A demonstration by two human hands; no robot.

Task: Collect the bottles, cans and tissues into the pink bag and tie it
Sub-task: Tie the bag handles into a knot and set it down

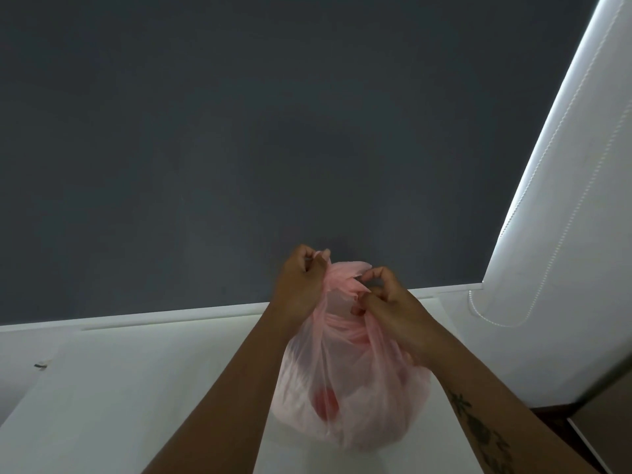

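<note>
The pink bag [345, 381] stands bulging on the white table [143, 378], with a red shape showing dimly through its thin plastic near the bottom. My left hand [301, 278] grips one bunched handle at the bag's top left. My right hand [390, 302] pinches the other handle at the top right, fingers curled into the plastic. The two handles cross between my hands above the bag's mouth. What lies inside is mostly hidden.
A dark grey wall [239, 131] rises just behind the table's far edge. A white roller blind [561, 200] with a bead chain [496, 319] hangs at the right. A small dark mark [41, 366] sits on the table's left.
</note>
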